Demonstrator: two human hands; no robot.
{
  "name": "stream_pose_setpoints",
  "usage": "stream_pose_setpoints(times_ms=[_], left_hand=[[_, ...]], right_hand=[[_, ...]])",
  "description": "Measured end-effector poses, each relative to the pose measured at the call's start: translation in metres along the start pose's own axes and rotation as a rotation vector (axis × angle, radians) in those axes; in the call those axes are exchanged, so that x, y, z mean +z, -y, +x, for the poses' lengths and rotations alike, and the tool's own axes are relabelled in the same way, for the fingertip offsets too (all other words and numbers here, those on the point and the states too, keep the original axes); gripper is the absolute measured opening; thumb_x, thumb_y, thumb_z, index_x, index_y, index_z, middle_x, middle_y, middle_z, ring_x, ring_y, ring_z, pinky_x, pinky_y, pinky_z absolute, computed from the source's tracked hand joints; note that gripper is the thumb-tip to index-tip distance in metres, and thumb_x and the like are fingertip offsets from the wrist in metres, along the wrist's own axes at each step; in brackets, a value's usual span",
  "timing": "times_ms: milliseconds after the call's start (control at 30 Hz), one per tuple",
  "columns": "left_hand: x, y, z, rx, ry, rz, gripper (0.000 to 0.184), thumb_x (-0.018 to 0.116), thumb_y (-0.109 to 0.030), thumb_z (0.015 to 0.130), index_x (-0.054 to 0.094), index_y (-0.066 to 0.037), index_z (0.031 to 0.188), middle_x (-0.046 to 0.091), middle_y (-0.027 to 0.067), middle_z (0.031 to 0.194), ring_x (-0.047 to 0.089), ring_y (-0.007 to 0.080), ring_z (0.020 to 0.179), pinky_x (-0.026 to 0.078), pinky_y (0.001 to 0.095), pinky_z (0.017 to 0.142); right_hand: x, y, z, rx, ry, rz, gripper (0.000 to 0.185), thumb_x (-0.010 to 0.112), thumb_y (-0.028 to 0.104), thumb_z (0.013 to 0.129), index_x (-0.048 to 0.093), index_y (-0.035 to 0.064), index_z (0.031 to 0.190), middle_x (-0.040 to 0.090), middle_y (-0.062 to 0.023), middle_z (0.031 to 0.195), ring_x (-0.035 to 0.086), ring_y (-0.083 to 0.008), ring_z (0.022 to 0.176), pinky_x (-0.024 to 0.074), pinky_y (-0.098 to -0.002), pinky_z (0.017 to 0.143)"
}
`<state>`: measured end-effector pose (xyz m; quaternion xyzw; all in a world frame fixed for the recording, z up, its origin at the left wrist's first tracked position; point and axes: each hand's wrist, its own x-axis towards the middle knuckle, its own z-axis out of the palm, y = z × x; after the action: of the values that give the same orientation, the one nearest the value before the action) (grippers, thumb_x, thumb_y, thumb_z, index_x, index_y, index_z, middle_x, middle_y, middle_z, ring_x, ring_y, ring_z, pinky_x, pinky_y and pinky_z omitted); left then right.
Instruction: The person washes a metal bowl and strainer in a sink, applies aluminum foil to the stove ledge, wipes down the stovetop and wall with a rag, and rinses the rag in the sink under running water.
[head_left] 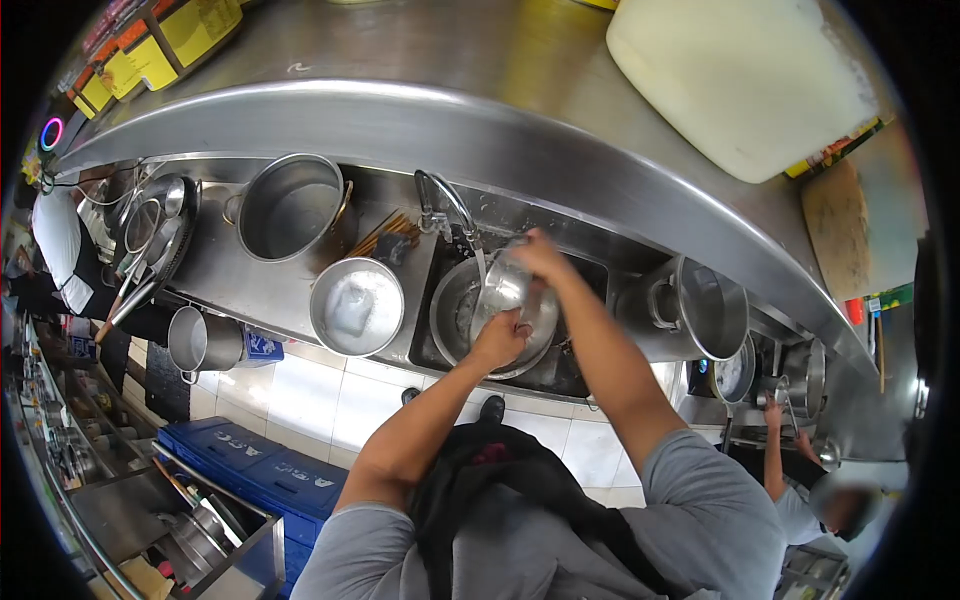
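Observation:
My left hand [501, 338] is closed on the near rim of a shiny metal bowl [506, 286], which is tilted over the sink [590, 300]. At the bowl's far side is my right hand [541, 256], its fingers bent at the rim and slightly smeared by motion. Water runs from the curved faucet [452, 190] close to the bowl's left side. Beneath the bowl, a larger metal basin [444, 318] sits in the sink, its inside partly hidden by the bowl and my hands.
Left of the sink stand a white-looking basin [357, 307] with suds and a sponge-like lump, a deep pot [290, 210] and wooden sticks [380, 237]. A tilted pot [712, 308] is at right. Blue bins [240, 455] stand behind me; another person [815, 500] works at far right.

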<state>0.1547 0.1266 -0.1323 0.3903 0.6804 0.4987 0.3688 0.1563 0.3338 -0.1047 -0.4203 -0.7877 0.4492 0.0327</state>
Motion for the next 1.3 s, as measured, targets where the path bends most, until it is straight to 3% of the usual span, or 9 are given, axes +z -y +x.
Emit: stream_pose_setpoints(times_ms=[67, 233, 400, 500, 700, 833, 967, 1033, 1300], left_hand=[[-0.016, -0.035, -0.014, 0.107, 0.03, 0.288, 0.019, 0.06, -0.01, 0.086, 0.065, -0.006, 0.104, 0.069, 0.0176, 0.088, 0.069, 0.0314, 0.081, 0.053, 0.0455, 0.074], [-0.079, -0.101, -0.066, 0.244, 0.478, 0.714, 0.035, 0.067, -0.017, 0.083, 0.066, -0.018, 0.118, 0.067, 0.0158, 0.113, 0.059, 0.0369, 0.114, 0.043, 0.0513, 0.097], [-0.147, -0.043, -0.126, 0.104, -0.497, 0.943, 0.061, 0.075, -0.028, 0.079, 0.051, -0.013, 0.134, 0.051, 0.0111, 0.133, 0.039, 0.0346, 0.132, 0.028, 0.0597, 0.106], [-0.185, 0.038, -0.149, 0.151, -0.479, 1.132, 0.02, 0.061, -0.009, 0.084, 0.07, -0.016, 0.1, 0.061, 0.0037, 0.096, 0.054, 0.0276, 0.111, 0.037, 0.0497, 0.096], [-0.203, -0.002, -0.166, 0.254, -0.558, 1.18, 0.032, 0.064, -0.004, 0.08, 0.071, -0.015, 0.11, 0.062, 0.0111, 0.102, 0.056, 0.0284, 0.104, 0.042, 0.0477, 0.092], [-0.081, -0.037, -0.156, -0.221, -0.454, -0.127, 0.08, 0.076, -0.022, 0.084, 0.031, -0.005, 0.148, 0.054, 0.0085, 0.098, 0.052, 0.0217, 0.088, 0.047, 0.0359, 0.082], [-0.037, -0.018, -0.128, -0.342, -0.62, 0.314, 0.075, 0.068, -0.017, 0.084, 0.029, -0.002, 0.146, 0.058, 0.0192, 0.114, 0.063, 0.0301, 0.098, 0.055, 0.0362, 0.075], [-0.056, -0.001, -0.122, -0.626, -0.307, -0.565, 0.064, 0.058, -0.008, 0.081, 0.035, 0.003, 0.14, 0.057, 0.0275, 0.118, 0.066, 0.0379, 0.099, 0.06, 0.0452, 0.067], [-0.125, 0.02, -0.09, -0.656, -0.065, -0.268, 0.005, 0.063, -0.005, 0.073, 0.065, -0.001, 0.071, 0.061, 0.0107, 0.068, 0.062, 0.0213, 0.059, 0.051, 0.0324, 0.042]], right_hand=[[-0.049, -0.044, 0.029, 0.245, 0.077, 0.163, 0.026, 0.063, 0.008, 0.07, 0.063, 0.001, 0.095, 0.064, -0.0117, 0.089, 0.063, -0.0264, 0.065, 0.0495, -0.0416, 0.046], [-0.057, -0.132, -0.032, 0.481, 0.315, 0.345, 0.031, 0.062, 0.002, 0.064, 0.062, -0.003, 0.094, 0.063, -0.0157, 0.092, 0.064, -0.0335, 0.087, 0.0545, -0.0498, 0.073], [0.014, -0.185, -0.079, 0.727, 0.179, 0.867, 0.033, 0.059, -0.005, 0.061, 0.059, -0.0064, 0.094, 0.058, -0.0179, 0.09, 0.062, -0.0365, 0.089, 0.0547, -0.049, 0.08], [0.035, -0.224, -0.079, 0.78, 0.176, 0.975, 0.033, 0.059, -0.006, 0.062, 0.056, -0.0062, 0.094, 0.057, -0.0178, 0.092, 0.061, -0.0363, 0.09, 0.0533, -0.0473, 0.084], [0.029, -0.165, -0.127, 0.921, 0.226, 1.041, 0.03, 0.058, -0.006, 0.063, 0.056, -0.0045, 0.092, 0.058, -0.0163, 0.089, 0.06, -0.0364, 0.087, 0.0526, -0.0498, 0.084], [0.058, -0.188, -0.154, 0.827, 0.213, 1.177, 0.026, 0.057, -0.006, 0.065, 0.056, -0.0026, 0.09, 0.059, -0.0145, 0.088, 0.061, -0.0353, 0.086, 0.054, -0.0481, 0.082], [0.061, -0.195, -0.185, 0.751, 0.102, 1.155, 0.023, 0.061, -0.003, 0.069, 0.057, -0.0019, 0.093, 0.061, -0.014, 0.089, 0.064, -0.0306, 0.082, 0.0559, -0.0432, 0.079], [0.051, -0.189, -0.198, 0.741, 0.166, 1.152, 0.026, 0.062, -0.002, 0.071, 0.058, -0.0024, 0.097, 0.064, -0.015, 0.094, 0.066, -0.03, 0.084, 0.0559, -0.0425, 0.081], [-0.019, -0.065, -0.084, -0.039, 0.011, -0.479, 0.056, 0.08, 0.025, 0.072, 0.06, 0.0048, 0.12, 0.064, -0.0191, 0.119, 0.061, -0.0331, 0.114, 0.0489, -0.0433, 0.098]])
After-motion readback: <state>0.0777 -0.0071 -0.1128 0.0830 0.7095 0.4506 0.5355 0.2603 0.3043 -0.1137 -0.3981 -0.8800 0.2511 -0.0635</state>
